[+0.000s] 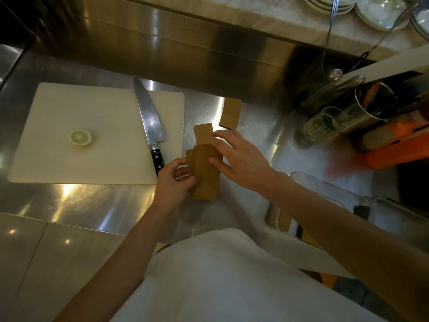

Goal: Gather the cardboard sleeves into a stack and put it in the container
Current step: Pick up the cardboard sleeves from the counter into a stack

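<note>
A fanned stack of brown cardboard sleeves (205, 175) rests on the steel counter. My left hand (173, 180) grips its left edge, thumb on top. My right hand (234, 156) lies over the stack's right side, its fingertips on another sleeve (203, 133) that sticks out beyond the stack. One more sleeve (230, 112) lies apart, farther back. A clear plastic container (325, 189) sits at the right, partly hidden by my right forearm; some brown cardboard shows through its near wall.
A white cutting board (69, 159) lies to the left with a lemon slice (80, 137) and a chef's knife (148, 122), handle close to my left hand. A glass (321, 124), a metal utensil cup (371, 105) and orange items crowd the right. Plates sit on the back ledge.
</note>
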